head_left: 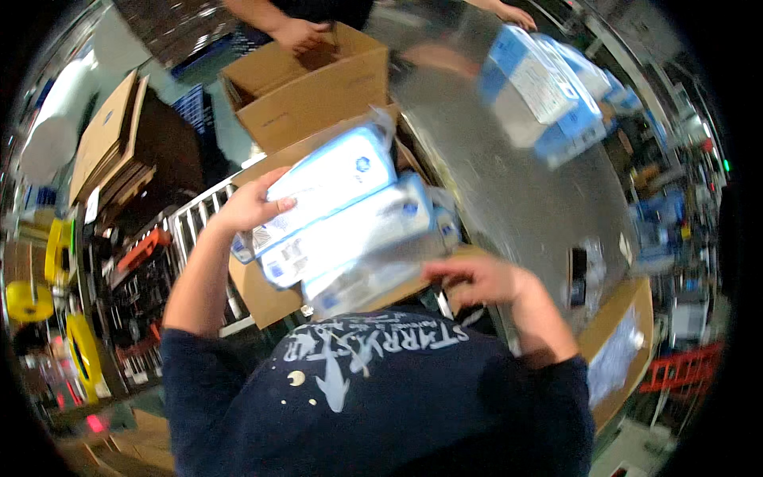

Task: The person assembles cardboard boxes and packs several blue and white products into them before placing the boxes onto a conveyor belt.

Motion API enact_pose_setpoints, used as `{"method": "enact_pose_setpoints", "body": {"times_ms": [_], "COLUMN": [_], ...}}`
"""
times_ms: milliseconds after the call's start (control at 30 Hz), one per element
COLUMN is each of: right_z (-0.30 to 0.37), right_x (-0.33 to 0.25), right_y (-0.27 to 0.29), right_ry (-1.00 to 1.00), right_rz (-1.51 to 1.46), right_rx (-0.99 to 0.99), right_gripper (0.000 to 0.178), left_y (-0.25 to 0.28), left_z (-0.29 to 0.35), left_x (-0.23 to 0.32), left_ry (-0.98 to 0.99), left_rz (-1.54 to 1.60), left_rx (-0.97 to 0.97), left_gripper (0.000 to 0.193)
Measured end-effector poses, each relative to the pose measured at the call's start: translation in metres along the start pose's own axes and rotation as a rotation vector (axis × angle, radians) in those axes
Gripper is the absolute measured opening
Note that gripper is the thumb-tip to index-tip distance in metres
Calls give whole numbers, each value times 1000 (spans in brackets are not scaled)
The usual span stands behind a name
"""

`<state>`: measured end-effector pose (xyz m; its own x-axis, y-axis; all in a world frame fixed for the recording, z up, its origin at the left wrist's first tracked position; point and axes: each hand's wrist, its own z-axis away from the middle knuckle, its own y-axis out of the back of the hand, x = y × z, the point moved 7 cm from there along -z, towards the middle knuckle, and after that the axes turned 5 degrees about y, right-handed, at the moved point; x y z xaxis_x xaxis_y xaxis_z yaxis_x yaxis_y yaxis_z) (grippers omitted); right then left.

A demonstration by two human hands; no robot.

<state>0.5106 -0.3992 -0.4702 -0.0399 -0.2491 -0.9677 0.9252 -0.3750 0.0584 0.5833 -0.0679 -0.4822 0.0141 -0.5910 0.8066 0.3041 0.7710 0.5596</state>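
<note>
Packet (338,171), white-blue, clasped by left hand (248,207) at nine o'clock of view; right hand (485,280), blurred, fingers loosely spread, at four; cardboard carton (318,111) at eleven.

The right hand (489,280) has blurred fingers (447,270); the top edge crops a co-worker's forearm (261,14).

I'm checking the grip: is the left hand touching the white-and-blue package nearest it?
Touching: the head view shows the left hand with its thumb lying over the white-and-blue package.
</note>
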Motion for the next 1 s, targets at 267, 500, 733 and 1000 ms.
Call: {"method": "enact_pose_setpoints", "body": {"times_ms": [267, 500, 733, 1000], "right_z": [81, 304, 392, 266], "right_x": [34, 128, 220, 143], "right_y": [119, 234, 251, 285], "right_ry": [-85, -693, -1256, -482], "right_rz": [96, 644, 650, 563], "right_rx": [710, 1409, 1220, 1463], "right_gripper": [39, 47, 33, 40], "left_y": [-30, -59, -212, -224], "left_z": [-81, -129, -143, -153], "left_x": [-17, -87, 19, 35], "left_ry": [90, 427, 197, -275], "left_rz": [-335, -677, -874, -867], "left_rx": [22, 33, -147, -129], "left_gripper": [54, 53, 73, 66]}}
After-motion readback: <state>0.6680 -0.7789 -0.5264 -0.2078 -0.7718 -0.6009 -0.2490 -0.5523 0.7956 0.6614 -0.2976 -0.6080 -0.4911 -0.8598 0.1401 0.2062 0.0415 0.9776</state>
